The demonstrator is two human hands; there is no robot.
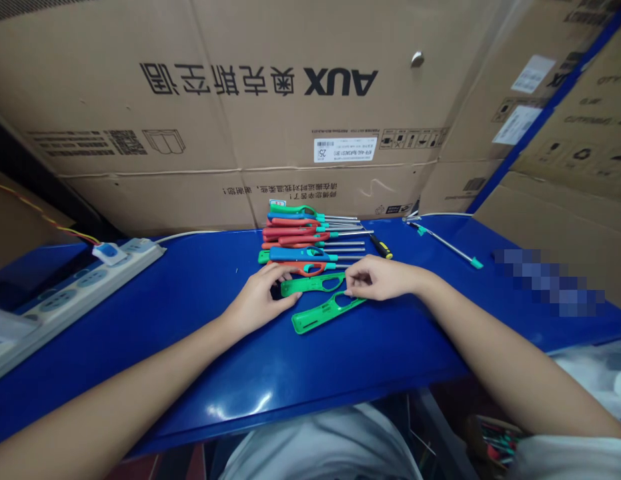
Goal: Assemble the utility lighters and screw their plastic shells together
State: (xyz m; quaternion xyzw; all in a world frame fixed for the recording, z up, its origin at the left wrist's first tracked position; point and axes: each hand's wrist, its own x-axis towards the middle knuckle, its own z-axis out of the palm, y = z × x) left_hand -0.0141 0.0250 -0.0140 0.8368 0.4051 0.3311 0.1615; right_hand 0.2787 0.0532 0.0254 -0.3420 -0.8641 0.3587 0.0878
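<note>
Two green lighter casing halves lie side by side on the blue table, each with a trigger opening. The upper casing half (310, 285) has its left end between the thumb and fingers of my left hand (260, 293). My right hand (377, 277) is closed in a pinch at the right end of that same half; whatever is between its fingertips is hidden. Closer to me is the lower casing half (320, 316), its inner side facing up, its right end partly under my right hand. Just beyond my hands is a row of several stick lighters (295, 235) in red, blue, green and orange.
A black-and-yellow screwdriver (381, 247) lies right of the lighters. Farther right is a metal lighter rod (450, 245) with teal ends. A white power strip (75, 300) runs along the left. Cardboard (270, 140) walls in the back. The table's front edge (300, 417) is near my body.
</note>
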